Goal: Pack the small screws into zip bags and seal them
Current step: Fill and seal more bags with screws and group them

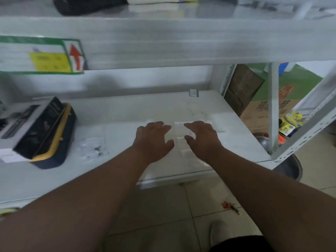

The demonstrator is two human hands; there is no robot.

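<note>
Fingers [160, 126] of both hands spread and relaxed over clear zip bags [181, 131], number blurred, one toolcase [54, 142] left

A white bench [127, 113] filled the centre, under a pale metal shelf [163, 40] at 12 o'clock bearing a green-edged label [41, 55]. Pale floor tiles [163, 211] lay at 6 o'clock. At 3 o'clock stood a perforated rack upright [272, 106] and cardboard boxes [263, 106].
</note>
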